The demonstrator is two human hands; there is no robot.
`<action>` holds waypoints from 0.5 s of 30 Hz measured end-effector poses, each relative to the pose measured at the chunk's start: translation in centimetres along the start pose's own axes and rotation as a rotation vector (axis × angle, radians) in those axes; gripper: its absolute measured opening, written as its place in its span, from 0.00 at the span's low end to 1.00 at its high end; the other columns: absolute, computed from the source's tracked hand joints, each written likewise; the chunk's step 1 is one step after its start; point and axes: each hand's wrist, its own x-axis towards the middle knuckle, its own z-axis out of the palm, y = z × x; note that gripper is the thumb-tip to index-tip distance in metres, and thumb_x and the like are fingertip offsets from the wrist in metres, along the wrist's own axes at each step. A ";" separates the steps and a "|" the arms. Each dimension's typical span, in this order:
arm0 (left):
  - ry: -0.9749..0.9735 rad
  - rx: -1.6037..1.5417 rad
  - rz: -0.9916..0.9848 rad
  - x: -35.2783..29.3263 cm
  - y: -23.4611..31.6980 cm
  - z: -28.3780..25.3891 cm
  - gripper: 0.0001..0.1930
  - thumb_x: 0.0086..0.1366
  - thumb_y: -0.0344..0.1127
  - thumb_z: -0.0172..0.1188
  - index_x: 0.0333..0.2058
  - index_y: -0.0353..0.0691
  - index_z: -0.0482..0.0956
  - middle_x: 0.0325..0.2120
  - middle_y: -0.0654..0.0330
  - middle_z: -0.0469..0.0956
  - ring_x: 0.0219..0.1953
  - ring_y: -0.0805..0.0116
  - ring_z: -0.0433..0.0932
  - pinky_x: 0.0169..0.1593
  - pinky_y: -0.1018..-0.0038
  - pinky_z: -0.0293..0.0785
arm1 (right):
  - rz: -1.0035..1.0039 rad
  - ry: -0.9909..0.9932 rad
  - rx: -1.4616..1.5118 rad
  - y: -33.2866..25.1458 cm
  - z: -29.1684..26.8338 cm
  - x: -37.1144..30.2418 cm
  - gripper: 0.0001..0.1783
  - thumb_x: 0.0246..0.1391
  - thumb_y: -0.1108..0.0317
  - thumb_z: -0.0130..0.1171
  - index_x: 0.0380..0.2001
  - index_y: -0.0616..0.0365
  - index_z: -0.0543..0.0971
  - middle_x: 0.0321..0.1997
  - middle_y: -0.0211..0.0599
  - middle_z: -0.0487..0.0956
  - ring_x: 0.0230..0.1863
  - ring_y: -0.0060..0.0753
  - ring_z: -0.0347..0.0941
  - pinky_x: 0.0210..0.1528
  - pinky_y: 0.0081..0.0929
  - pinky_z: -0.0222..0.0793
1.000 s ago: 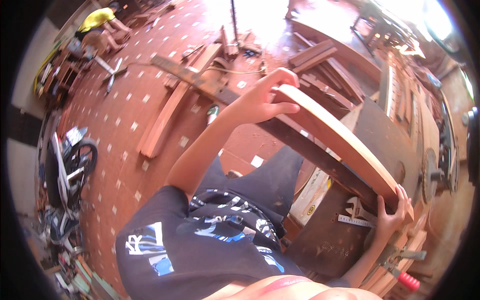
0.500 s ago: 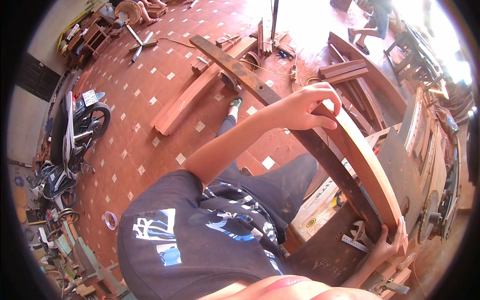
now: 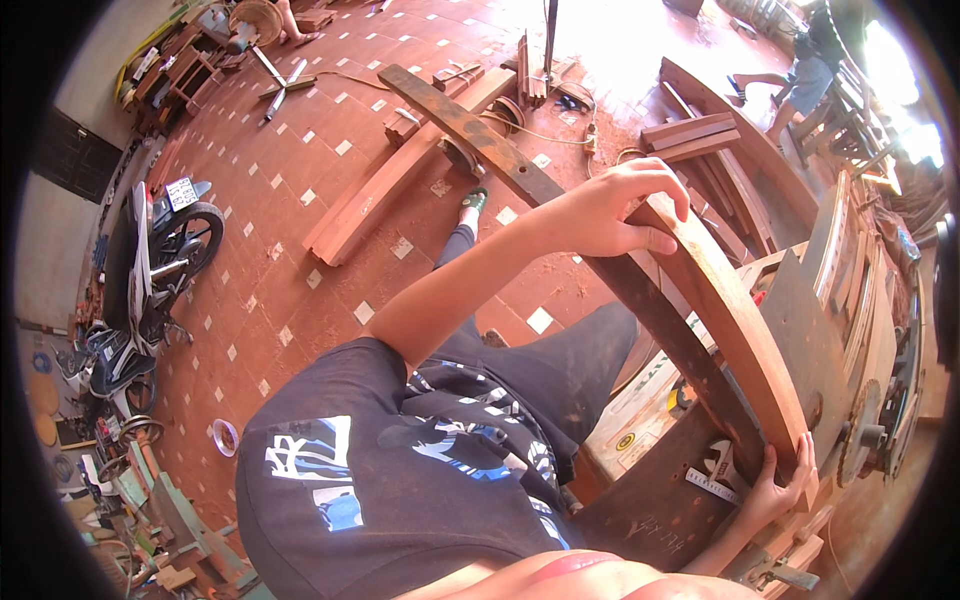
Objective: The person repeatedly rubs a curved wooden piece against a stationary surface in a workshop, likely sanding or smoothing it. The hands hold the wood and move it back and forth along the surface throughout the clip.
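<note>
A curved, reddish-brown wooden piece (image 3: 735, 305) runs diagonally along a long, dark, straight bar (image 3: 655, 320). My left hand (image 3: 620, 208) is closed over the piece's far end, thumb on one side and curled fingers on the other. At the near end my right hand (image 3: 783, 487) grips it low, fingers on the outer side and thumb beside the dark bar. Underneath lies a brown work table (image 3: 640, 520) with pencil marks on it. An adjustable wrench (image 3: 718, 462) rests there, left of my right hand.
A toothed circular saw blade (image 3: 860, 432) stands right of the table. Long timber beams (image 3: 370, 205) lie on the tiled floor ahead, with a cord (image 3: 560, 140) near them. A motorbike (image 3: 130, 270) is parked at left. Another person (image 3: 805, 80) is at the far right.
The curved piece has turned slightly, showing more of its broad face. Both my hands keep their hold almost in place. In the background, the other person has moved right.
</note>
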 end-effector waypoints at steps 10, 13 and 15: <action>-0.078 0.058 -0.127 0.2 0.7 -0.5 0.19 0.57 0.29 0.74 0.46 0.42 0.78 0.46 0.59 0.79 0.54 0.60 0.75 0.62 0.64 0.68 | -0.043 -0.139 -0.099 0.5 -0.5 0.5 0.27 0.64 0.64 0.59 0.66 0.54 0.74 0.72 0.38 0.71 0.74 0.43 0.63 0.79 0.57 0.39; -0.037 0.137 -0.059 -0.5 0.8 -1.0 0.20 0.56 0.28 0.74 0.46 0.42 0.78 0.46 0.59 0.79 0.54 0.60 0.76 0.60 0.64 0.69 | -0.053 -0.167 -0.168 0.1 0.1 1.3 0.27 0.66 0.64 0.58 0.66 0.58 0.73 0.71 0.43 0.72 0.74 0.46 0.62 0.78 0.46 0.42; -0.026 0.111 -0.033 -0.9 0.6 -1.1 0.20 0.54 0.28 0.74 0.46 0.42 0.78 0.45 0.57 0.79 0.53 0.58 0.77 0.58 0.62 0.72 | -0.173 -0.160 -0.171 1.1 0.2 1.8 0.27 0.66 0.61 0.58 0.65 0.60 0.73 0.70 0.45 0.73 0.73 0.49 0.65 0.78 0.52 0.46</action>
